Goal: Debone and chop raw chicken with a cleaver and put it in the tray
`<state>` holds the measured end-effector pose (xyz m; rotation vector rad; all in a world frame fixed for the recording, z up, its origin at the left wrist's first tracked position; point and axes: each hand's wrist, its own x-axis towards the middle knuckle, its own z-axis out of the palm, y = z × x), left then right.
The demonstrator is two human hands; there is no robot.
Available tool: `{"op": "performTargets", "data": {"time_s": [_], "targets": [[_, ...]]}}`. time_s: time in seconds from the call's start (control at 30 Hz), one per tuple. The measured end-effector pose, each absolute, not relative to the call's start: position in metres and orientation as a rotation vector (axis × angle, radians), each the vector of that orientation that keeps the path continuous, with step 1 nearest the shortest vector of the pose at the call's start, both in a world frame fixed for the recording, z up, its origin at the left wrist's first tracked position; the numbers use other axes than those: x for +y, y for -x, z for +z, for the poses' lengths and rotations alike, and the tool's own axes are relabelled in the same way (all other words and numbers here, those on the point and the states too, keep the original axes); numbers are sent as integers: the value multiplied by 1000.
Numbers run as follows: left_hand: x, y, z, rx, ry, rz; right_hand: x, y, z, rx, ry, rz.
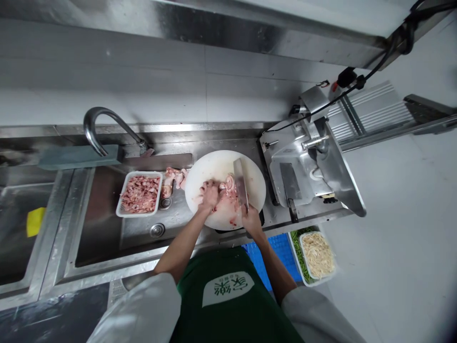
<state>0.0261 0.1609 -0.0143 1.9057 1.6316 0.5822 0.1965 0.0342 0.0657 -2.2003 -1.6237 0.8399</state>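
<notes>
A round white cutting board [253, 178] lies under both hands, smeared with red bits. My right hand [252, 220] is closed round the handle of a cleaver [241, 182], whose broad blade stands on edge over the board. Just left of the blade is a piece of raw meat [230, 185], pale and pink. My left hand [210, 194] rests with curled fingers on the meat's left end; what lies beneath the fingers is partly hidden. More raw meat pieces [173, 180] lie at the left side of the board, by the sink.
A white basket [119, 208] of chopped meat stands in the sink [143, 240], under a curved faucet [93, 131]. To the right is a metal slicing machine [339, 166] with a second cleaver [291, 183] before it. A bin [307, 281] of vegetables sits lower right.
</notes>
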Motion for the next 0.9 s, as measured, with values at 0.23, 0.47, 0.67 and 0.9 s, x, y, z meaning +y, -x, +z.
{"op": "performTargets", "data": {"time_s": [0.23,0.47,0.67,0.9], "targets": [[122,-32,-25,975,-2281,488,1,-225,67,-1460,2349,777],[86,9,-48,999,-2316,698,-25,-221,68,-1686,2307,887],[75,32,-28,1158,-2165,783,-28,-200,71,-1915,2282,982],[28,71,-21,1681,-1812,1088,18,-163,120,-1866,2122,786]]}}
